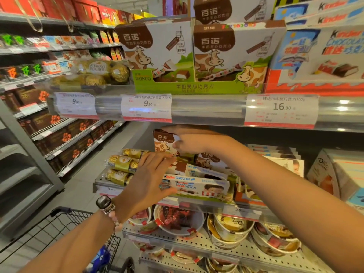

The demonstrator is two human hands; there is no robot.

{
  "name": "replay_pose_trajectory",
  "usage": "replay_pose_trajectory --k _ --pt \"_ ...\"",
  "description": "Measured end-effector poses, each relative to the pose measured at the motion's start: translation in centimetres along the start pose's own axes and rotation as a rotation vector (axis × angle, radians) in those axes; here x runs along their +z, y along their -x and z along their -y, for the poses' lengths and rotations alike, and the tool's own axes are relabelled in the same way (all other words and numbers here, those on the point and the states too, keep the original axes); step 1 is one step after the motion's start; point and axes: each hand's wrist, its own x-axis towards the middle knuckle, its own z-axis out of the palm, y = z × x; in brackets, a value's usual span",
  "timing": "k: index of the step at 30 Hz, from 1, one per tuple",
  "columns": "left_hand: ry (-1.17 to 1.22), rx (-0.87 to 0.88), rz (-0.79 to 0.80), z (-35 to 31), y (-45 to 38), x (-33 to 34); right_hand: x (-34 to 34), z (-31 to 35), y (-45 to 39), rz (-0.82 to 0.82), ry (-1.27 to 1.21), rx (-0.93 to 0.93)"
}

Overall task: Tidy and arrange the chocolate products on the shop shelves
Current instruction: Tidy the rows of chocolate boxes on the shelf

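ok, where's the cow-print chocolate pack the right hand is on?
Head view, centre: the cow-print pack stands on the middle shelf under the 9.90 price tag, right hand holding its top, Ferrero Rocher packs at its lower left.

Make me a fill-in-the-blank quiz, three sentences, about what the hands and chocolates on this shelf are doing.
1. The right hand grips a brown-and-white cow-print chocolate box under the ____ shelf.
2. The left hand rests against the white Kinder chocolate boxes; its wrist wears a ____.
3. The gold-foil Ferrero Rocher packs lie to the ____ of the Kinder boxes.

Missing words: upper; watch; left
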Motion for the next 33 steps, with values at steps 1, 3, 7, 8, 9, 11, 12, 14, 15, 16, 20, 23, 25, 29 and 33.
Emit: replay_pose_trajectory --k 1,3,7,8,9,11,12,14,15,16,20,23,25,29,33 --pt "0.006 -0.008 -0.001 0.0 -0.1 0.0 0.0 0.2 0.0 -0.003 -0.004 -0.009" --pt "0.014 -0.021 0.007 -0.1 -0.1 0.0 0.4 0.4 0.1 0.01 -0.021 -0.005" --pt "0.009 -0.027 0.022 -0.2 0.0 -0.1 0.7 0.0 0.4 0.017 -0.02 -0.014" --pt "0.007 -0.023 0.02 -0.2 0.0 -0.1 0.5 -0.2 0.5 0.016 -0.036 -0.036" --pt "0.006 -0.02 0.018 -0.2 0.0 -0.1 0.3 -0.3 0.5 0.012 -0.055 -0.058" --pt "0.011 -0.018 0.015 -0.3 -0.1 -0.2 0.2 -0.5 0.4 0.0 -0.065 -0.081" --pt "0.011 -0.021 0.011 -0.3 -0.1 -0.2 0.3 -0.7 0.3 -0.004 -0.051 -0.08" --pt "0.008 -0.027 0.01 -0.3 0.0 -0.2 0.7 -0.8 0.0 0.002 -0.036 -0.055" --pt "0.009 -0.031 0.014 -0.2 0.0 -0.2 0.9 -0.8 -0.1 0.015 -0.057 -0.049" --pt "0.01 -0.031 0.018 -0.2 0.1 -0.2 1.1 -0.9 0.0 0.026 -0.082 -0.053" --pt "0.011 -0.023 0.036 -0.1 -0.1 -0.3 1.3 -0.9 -0.1 0.028 -0.02 -0.061" --pt "0.016 -0.005 0.042 -0.1 -0.3 -0.6 1.6 -1.1 0.5 0.079 0.113 -0.003" --pt "0.022 0.013 0.027 -0.2 -0.1 -0.6 1.3 -1.5 2.4 -0.047 0.051 -0.009" --pt "-0.044 0.113 -0.05 -1.1 0.3 0.1 0.6 -2.6 7.8 -0.286 0.0 -0.085" --pt "-0.015 0.139 -0.061 -1.9 -0.1 0.2 0.7 -3.8 9.8 -0.112 0.124 0.004"
